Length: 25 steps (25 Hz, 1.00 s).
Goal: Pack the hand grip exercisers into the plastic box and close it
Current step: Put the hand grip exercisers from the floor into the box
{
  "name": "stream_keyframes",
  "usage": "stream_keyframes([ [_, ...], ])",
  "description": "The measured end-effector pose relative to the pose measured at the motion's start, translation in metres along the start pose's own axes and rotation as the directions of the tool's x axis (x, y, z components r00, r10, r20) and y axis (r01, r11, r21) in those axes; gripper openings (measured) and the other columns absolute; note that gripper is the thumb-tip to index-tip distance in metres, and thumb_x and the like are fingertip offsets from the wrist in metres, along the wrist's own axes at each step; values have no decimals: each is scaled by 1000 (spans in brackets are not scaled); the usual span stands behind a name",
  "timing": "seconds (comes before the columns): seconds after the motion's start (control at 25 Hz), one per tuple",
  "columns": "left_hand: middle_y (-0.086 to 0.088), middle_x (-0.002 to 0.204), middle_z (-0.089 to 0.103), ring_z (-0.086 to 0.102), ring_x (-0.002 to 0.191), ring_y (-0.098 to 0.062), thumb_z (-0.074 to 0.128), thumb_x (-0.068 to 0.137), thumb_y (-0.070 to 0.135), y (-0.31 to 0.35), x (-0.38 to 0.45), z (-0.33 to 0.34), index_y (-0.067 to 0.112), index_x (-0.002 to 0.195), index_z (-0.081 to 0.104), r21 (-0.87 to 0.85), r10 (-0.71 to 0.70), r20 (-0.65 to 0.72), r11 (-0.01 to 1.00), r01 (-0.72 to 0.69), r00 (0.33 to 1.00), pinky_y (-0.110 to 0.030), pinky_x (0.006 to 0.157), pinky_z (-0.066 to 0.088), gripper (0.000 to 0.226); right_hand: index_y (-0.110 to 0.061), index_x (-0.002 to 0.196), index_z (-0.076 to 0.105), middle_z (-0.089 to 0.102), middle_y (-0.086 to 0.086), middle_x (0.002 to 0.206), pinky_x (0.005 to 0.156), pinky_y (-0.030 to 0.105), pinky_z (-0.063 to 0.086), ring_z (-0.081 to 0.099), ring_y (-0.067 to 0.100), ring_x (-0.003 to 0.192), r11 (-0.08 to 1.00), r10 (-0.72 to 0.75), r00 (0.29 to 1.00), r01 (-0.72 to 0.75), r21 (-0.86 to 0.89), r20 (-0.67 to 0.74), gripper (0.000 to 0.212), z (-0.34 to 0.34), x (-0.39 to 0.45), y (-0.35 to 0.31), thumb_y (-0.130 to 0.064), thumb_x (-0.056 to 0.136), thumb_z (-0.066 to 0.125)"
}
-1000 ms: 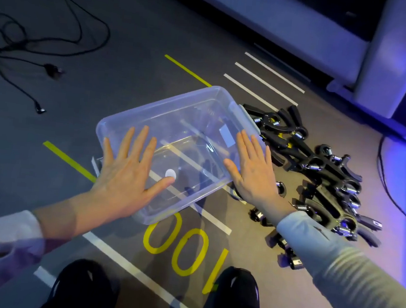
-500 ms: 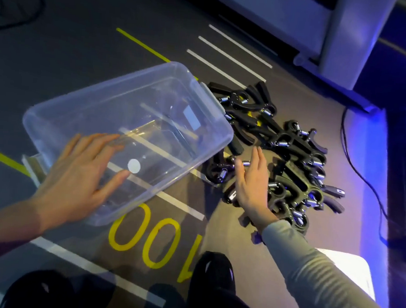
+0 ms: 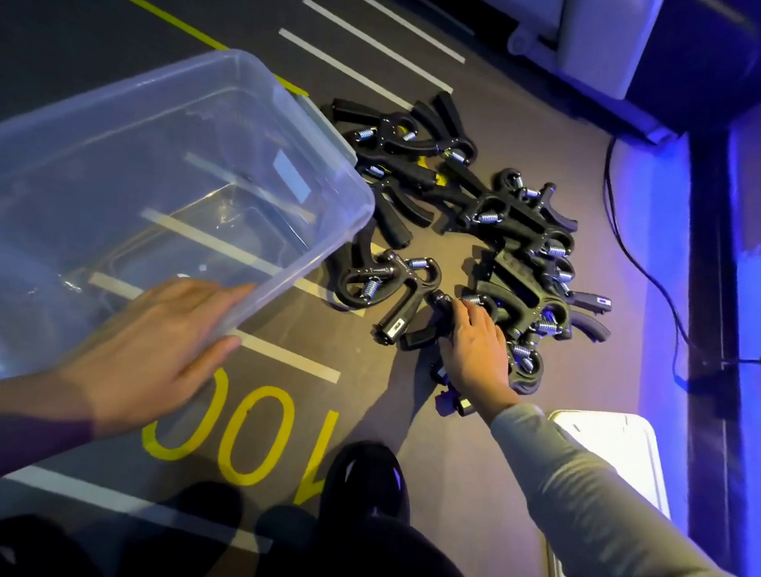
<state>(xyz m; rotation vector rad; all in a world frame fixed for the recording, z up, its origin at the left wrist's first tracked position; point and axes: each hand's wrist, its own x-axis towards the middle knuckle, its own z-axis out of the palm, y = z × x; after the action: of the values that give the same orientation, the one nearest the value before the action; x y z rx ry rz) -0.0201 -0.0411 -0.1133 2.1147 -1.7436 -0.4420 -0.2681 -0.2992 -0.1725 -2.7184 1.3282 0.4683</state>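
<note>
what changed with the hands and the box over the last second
The right hand left the plastic box and went right, down onto the hand grip exercisers; whether it has hold of one is unclear. The left hand stayed flat on the box's near side. The exercisers stayed piled on the floor.

**What cannot be seen clearly**

The clear box [image 3: 165, 171] runs off the left edge, so its left end is out of view. The left hand [image 3: 155, 352] covers part of its near wall. The right hand [image 3: 479, 346] lies over the near end of the pile of grips [image 3: 501, 234], hiding its fingertips and whatever they touch. Several grips overlap, so their number cannot be told. A white lid [image 3: 610, 465] is partly covered by the right sleeve [image 3: 615, 525]. Labels on the grips are too small to read.
</note>
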Motion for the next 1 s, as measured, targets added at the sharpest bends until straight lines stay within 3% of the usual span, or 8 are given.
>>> stream_keyframes([
  [0.16, -8, 102, 63, 47, 91, -21, 19, 94, 50, -2, 1, 6, 13, 129, 43, -63, -33, -19, 998, 31, 999, -30, 78, 34, 57, -12, 133, 37, 33, 14, 132, 82, 45, 48, 44, 37, 113, 999, 39, 999, -39, 3, 16, 45, -4, 12, -2, -15, 90, 49],
  [0.36, -8, 99, 63, 46, 92, -20, 21, 93, 48, -1, 2, 9, 14, 129, 41, -55, -31, -30, 998, 30, 999, -29, 77, 34, 54, -6, 124, 46, 32, 18, 122, 63, 40, 43, 50, 39, 97, 994, 107, 994, -108, 15, 20, 32, -5, 20, 2, -5, 92, 45],
  [0.52, -6, 95, 63, 50, 89, -25, 28, 89, 40, 2, 1, 7, 20, 128, 39, -43, -64, -29, 997, 62, 998, -33, 76, 40, 45, -6, 119, 47, 32, 18, 123, 59, 37, 40, 51, 38, 93, 997, 76, 997, -76, 14, -18, 32, -9, 15, 4, -1, 88, 50],
  [0.76, -6, 94, 62, 54, 89, -31, 28, 89, 39, 8, -1, 3, 17, 128, 44, -17, -87, -25, 996, 87, 996, -40, 77, 46, 47, -7, 120, 50, 35, 18, 125, 58, 36, 46, 56, 39, 90, 992, 8, 968, 25, 126, -250, 40, -44, 10, -3, 5, 82, 53],
  [0.88, -9, 96, 63, 56, 89, -32, 28, 88, 38, 9, -2, 1, 11, 126, 48, 19, -103, -31, 994, 104, 994, -39, 78, 46, 51, -5, 117, 53, 38, 19, 125, 59, 38, 49, 56, 35, 91, 956, -78, 895, 193, 223, -439, 40, -74, 12, -23, 9, 79, 52],
  [1.0, -9, 95, 65, 58, 88, -32, 29, 88, 38, 10, -1, -2, 11, 125, 49, 52, -108, -24, 993, 109, 994, -40, 80, 47, 50, -6, 116, 54, 39, 17, 124, 72, 40, 52, 53, 25, 89, 867, -164, 785, 404, 292, -598, 42, -107, 11, -55, 10, 77, 49],
])
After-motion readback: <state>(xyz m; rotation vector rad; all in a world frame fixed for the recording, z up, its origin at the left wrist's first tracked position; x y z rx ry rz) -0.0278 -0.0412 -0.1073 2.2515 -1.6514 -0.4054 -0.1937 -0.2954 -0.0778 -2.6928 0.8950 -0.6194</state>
